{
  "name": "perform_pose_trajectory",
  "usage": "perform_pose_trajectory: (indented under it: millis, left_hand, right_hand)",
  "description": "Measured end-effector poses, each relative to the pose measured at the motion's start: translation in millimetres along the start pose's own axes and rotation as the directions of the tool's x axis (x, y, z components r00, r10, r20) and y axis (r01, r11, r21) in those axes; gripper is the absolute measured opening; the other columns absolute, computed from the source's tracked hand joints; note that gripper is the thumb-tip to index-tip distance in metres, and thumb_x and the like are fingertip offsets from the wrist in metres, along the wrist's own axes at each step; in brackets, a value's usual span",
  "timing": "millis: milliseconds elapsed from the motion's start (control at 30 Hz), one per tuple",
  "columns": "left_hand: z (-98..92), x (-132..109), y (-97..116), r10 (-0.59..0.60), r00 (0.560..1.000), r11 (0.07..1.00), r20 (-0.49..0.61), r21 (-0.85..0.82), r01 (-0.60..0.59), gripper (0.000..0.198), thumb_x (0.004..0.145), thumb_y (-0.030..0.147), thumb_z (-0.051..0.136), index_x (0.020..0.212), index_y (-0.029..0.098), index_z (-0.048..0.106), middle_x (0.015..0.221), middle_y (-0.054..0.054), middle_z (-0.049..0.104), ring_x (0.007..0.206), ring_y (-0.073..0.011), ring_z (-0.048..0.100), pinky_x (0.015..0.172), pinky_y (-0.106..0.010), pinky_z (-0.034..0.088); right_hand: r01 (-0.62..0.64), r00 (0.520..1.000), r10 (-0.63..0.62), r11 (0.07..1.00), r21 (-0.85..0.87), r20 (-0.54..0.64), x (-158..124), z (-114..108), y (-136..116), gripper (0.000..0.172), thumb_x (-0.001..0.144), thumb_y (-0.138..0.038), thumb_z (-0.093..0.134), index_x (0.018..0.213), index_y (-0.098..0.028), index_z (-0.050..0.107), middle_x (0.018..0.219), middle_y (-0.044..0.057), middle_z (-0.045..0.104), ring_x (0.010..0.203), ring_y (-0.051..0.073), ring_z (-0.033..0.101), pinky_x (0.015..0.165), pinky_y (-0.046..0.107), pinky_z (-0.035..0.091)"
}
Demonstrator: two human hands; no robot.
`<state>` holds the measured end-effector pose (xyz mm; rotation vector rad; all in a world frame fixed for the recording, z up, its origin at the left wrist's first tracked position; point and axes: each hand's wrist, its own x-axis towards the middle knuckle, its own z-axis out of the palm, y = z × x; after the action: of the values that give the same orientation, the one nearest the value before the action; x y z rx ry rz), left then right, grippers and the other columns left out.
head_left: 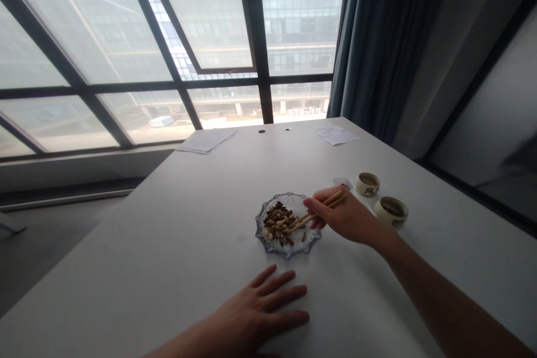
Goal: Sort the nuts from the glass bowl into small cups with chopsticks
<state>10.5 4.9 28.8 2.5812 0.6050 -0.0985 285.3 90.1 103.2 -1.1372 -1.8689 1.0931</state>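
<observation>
My right hand (342, 215) is closed around a pair of wooden chopsticks (310, 216). Their tips reach into a scalloped glass plate (260, 238) and touch, or nearly touch, a heap of mixed seeds and nuts (277, 222), some dark and some pale. Whether a piece is pinched between the tips is too small to tell. My left hand (268, 307) lies flat on the white table in front of the plate, fingers spread, holding nothing. Partly hidden behind my right hand is a small white dish (344, 182) with something dark in it.
Two cream cups (368, 184) with dark markings stand to the right of my right hand. Paper sheets lie at the table's far left (206, 140) and far right. The white table (168, 224) ends near large windows, with a dark blue curtain (373, 39) at right.
</observation>
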Motion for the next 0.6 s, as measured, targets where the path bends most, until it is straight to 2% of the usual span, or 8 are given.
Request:
perform_pose_trajectory:
  millis: [133, 267, 600]
  left_hand:
    - [0.9, -0.4, -0.1, 0.015, 0.999, 1.0, -0.03, -0.01, -0.015, 0.071, 0.096, 0.041, 0.073, 0.161, 0.036, 0.044, 0.173, -0.001, 0.031, 0.16, -0.0373, 0.022, 0.129, -0.061, 0.005]
    - [0.5, -0.6, -0.3, 0.004, 1.0, 1.0, -0.014, -0.009, -0.004, 0.07, 0.097, 0.044, 0.072, 0.161, 0.037, 0.043, 0.173, -0.001, 0.03, 0.16, -0.0379, 0.022, 0.128, -0.062, 0.006]
    - [0.1, -0.6, 0.1, 0.018, 0.999, 0.999, -0.033, -0.029, -0.019, 0.072, 0.095, 0.039, 0.074, 0.161, 0.037, 0.044, 0.173, -0.001, 0.03, 0.16, -0.0376, 0.022, 0.129, -0.06, 0.003]
  right_hand:
    - [-0.014, 0.999, 0.016, 0.998, 0.058, -0.037, 2.1, 5.5, 4.9, 0.048, 0.094, -0.061, 0.067, 0.076, -0.016, 0.07, 0.072, 0.006, 0.077, 0.065, 0.023, 0.078, 0.056, 0.026, 0.06]
    - [-0.026, 0.998, 0.031, 0.996, 0.087, -0.056, 3.1, 7.9, 5.4, 0.047, 0.091, -0.061, 0.071, 0.075, -0.017, 0.071, 0.073, 0.007, 0.078, 0.065, 0.024, 0.078, 0.056, 0.027, 0.061]
    - [-0.046, 0.995, 0.056, 0.993, 0.106, -0.088, 1.8, 10.3, 2.0, 0.044, 0.092, -0.056, 0.071, 0.074, -0.016, 0.07, 0.068, 0.005, 0.076, 0.063, 0.023, 0.078, 0.056, 0.026, 0.061]
